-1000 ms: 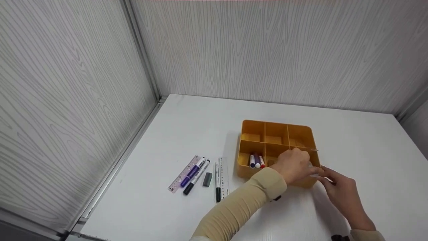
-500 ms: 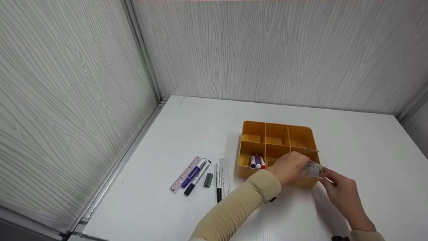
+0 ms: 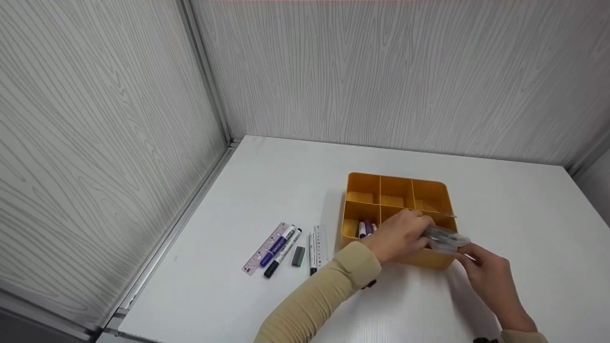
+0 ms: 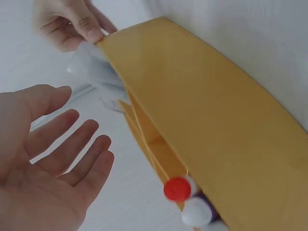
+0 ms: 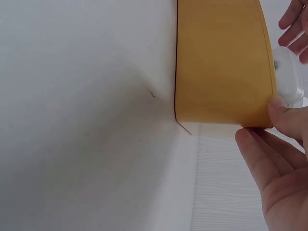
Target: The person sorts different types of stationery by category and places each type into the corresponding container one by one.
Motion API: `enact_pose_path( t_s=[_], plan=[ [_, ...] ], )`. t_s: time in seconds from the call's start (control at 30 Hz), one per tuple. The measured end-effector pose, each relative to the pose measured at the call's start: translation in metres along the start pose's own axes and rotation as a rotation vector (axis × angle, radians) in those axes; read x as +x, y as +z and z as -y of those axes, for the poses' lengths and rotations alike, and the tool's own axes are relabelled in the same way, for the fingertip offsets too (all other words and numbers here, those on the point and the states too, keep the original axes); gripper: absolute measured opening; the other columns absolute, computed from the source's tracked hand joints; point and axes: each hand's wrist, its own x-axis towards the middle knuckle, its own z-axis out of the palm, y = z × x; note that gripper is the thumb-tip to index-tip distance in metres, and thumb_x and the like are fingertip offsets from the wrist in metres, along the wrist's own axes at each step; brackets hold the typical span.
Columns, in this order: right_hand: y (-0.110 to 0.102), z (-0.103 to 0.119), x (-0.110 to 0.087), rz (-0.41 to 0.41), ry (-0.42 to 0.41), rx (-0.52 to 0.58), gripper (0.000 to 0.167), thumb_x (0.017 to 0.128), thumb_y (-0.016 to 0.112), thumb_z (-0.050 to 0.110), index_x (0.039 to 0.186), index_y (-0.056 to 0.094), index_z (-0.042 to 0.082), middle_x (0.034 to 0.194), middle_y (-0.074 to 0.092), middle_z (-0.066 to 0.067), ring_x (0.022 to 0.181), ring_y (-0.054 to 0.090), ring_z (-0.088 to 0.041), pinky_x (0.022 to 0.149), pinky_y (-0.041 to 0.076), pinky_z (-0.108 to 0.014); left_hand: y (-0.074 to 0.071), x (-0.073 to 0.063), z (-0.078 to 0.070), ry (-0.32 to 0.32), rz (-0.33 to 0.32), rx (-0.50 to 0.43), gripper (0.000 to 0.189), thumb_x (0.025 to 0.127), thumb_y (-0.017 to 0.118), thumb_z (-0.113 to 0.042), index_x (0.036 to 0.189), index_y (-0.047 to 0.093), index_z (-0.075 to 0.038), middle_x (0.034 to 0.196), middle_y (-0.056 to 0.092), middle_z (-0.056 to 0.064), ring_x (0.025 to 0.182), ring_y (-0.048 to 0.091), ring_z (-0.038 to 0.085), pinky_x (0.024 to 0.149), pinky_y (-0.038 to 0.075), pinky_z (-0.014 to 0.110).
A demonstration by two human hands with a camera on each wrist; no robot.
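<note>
Spread and holding nothing, the left hand [image 4: 45,180] is just beside a clear plastic case [image 3: 443,239]; the right hand [image 3: 488,274] pinches the near right corner of the yellow compartment organizer [image 3: 424,258]. Poking above the organizer's rim there, the case seems mid-fitting; the next move likely calls for pressing it down, corner steadied.

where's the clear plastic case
In the head view, the clear case is at the near right corner of the yellow box, between left hand and right hand.
</note>
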Motion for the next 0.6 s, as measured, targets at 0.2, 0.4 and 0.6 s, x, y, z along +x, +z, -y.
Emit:
enact_pose_path(
  t_s=[0.2,0.4,0.6],
  plan=[
    [-0.001,0.0,0.0,0.015,0.037,-0.013,0.013,0.082,0.075,-0.004,0.092,0.072,0.004,0.104,0.075,-0.017,0.101,0.069,-0.037,0.071,0.051,-0.006,-0.02,-0.022,0.016,-0.006,-0.077,-0.038,0.025,0.097,0.063,-0.019,0.121,0.066,-0.015,0.116,0.068,-0.003,0.099,0.059,0.008,0.089,0.047,0.013],
    [0.0,0.0,-0.002,0.003,0.034,-0.008,0.013,0.082,0.075,-0.004,0.092,0.072,0.004,0.104,0.075,-0.018,0.098,0.07,-0.029,0.071,0.044,0.001,-0.038,-0.044,0.026,-0.067,-0.081,-0.078,0.026,0.096,0.064,-0.017,0.121,0.066,-0.014,0.117,0.068,-0.002,0.106,0.061,0.011,0.091,0.048,0.013],
    [0.0,0.001,-0.002,-0.018,0.027,0.019,0.012,0.082,0.076,-0.005,0.09,0.071,0.003,0.103,0.075,-0.019,0.095,0.052,0.021,0.072,0.042,0.003,-0.051,-0.067,0.032,-0.021,-0.119,-0.064,0.018,0.096,0.063,-0.016,0.114,0.067,-0.014,0.11,0.071,-0.002,0.095,0.066,0.008,0.081,0.05,0.013]
  ],
)
